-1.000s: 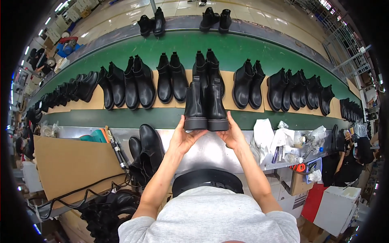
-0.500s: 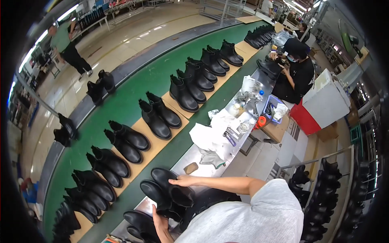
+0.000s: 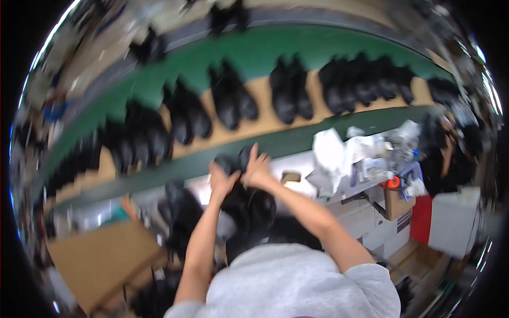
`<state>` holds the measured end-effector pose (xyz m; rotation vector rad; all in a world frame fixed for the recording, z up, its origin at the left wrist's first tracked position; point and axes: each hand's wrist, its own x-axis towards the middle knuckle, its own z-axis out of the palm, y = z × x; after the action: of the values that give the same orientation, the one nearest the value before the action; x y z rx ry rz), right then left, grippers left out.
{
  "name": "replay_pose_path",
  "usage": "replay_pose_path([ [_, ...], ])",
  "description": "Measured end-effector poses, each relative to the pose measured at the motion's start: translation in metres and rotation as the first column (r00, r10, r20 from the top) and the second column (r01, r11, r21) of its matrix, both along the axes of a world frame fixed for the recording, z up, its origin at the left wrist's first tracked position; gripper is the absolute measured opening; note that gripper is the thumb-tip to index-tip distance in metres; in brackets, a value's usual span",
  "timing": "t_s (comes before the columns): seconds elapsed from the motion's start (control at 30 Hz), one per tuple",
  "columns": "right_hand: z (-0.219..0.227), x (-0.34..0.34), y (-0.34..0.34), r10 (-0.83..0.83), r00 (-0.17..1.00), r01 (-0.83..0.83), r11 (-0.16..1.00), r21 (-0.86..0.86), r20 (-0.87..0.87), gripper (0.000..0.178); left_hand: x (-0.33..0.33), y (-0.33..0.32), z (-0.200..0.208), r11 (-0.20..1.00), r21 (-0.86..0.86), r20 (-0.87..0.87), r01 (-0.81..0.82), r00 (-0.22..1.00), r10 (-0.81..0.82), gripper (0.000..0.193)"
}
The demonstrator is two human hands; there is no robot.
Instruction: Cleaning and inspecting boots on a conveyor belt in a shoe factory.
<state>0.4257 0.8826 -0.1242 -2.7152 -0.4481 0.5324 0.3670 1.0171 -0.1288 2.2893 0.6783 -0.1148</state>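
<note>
A pair of black ankle boots lies in front of me at the bench edge, toes pointing away; the left boot and the right boot are side by side. My left hand is wrapped around the outer side of the left one. My right hand grips the right one, with a finger stretched along it. Both hands partly cover the boots, and the picture is smeared by motion. Left of my hands, more black boots stand close by on the bench.
Pairs of black boots line tan boards on the green conveyor. White cloths, a brown block and an orange ring-shaped item are to the right. A cardboard sheet is lower left. A co-worker sits far right.
My view has swung to the right, so the conveyor and bench lie flatter across the picture. Both hands stay on the pair of boots, with the right now nearer the toe.
</note>
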Motion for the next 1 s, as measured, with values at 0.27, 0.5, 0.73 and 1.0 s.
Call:
replay_pose_path([
  [0.27, 0.020, 0.035, -0.035, 0.048, 0.927, 0.092, 0.932, 0.349, -0.373, 0.083, -0.048, 0.030, 0.039, 0.786, -0.582, 0.165, -0.209, 0.916, 0.367, 0.084],
  [0.5, 0.073, 0.009, -0.058, 0.738, 0.329, 0.810, 0.100, 0.577, -0.589, 0.060, -0.059, 0.011, 0.136, -0.355, -0.911, 0.011, 0.210, 0.873, 0.488, 0.056],
  [0.73, 0.087, 0.010, -0.050, 0.864, -0.117, 0.993, 0.104, -0.053, -0.489, 0.061, -0.033, -0.029, 0.163, -0.496, -0.671, 0.274, 0.551, 0.806, 0.524, 0.044],
  [1.0, 0.108, 0.044, -0.088, 0.453, 0.468, 0.679, 0.365, 0.637, -0.759, 0.051, -0.058, 0.045, 0.121, 0.106, -0.991, 0.111, 0.081, 0.943, 0.314, 0.065],
])
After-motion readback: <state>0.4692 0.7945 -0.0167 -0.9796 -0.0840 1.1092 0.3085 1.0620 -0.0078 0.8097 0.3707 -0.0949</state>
